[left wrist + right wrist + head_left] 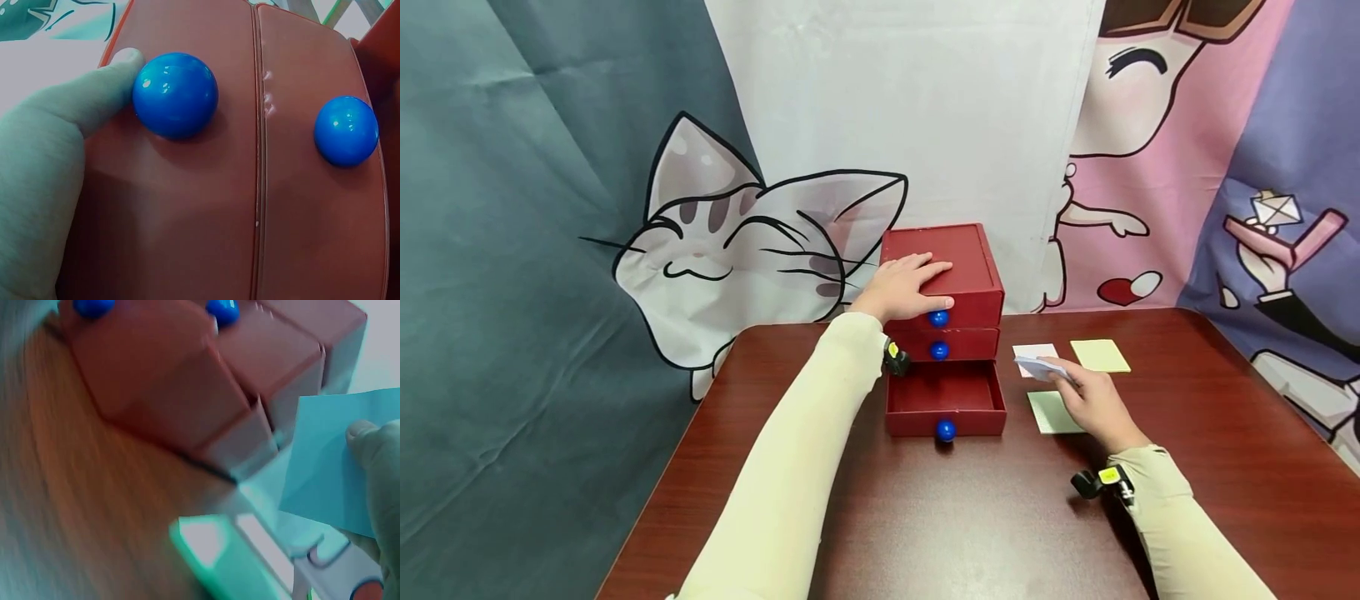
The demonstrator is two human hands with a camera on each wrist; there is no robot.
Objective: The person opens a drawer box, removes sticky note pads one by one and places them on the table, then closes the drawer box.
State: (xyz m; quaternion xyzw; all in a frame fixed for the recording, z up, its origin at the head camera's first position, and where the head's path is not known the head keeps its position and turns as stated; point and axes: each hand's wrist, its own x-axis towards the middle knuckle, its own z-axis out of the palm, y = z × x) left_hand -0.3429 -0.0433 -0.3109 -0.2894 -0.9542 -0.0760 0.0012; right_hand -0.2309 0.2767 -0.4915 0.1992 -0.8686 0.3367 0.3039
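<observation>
A red chest of drawers [973, 258] with blue knobs stands at the back of the table. My left hand [904, 287] rests on its top, fingers stretched out, the thumb along the upper front edge beside the top knob [175, 95]. The bottom drawer [913, 423] is pulled out, and its visible inside is bare; the two upper drawers are closed. Right of the chest, my right hand [1097, 407] pinches a light-blue sticky note [322, 465] between thumb and fingers, raised over the other notes. In the right wrist view the thumb lies flat on the note.
Below and around the right hand, a pale green note [1051, 413], a whitish note [1033, 349] and a pale yellow note [1101, 355] lie on the brown table [992, 508]. Behind the table hangs a cartoon-printed cloth [985, 108].
</observation>
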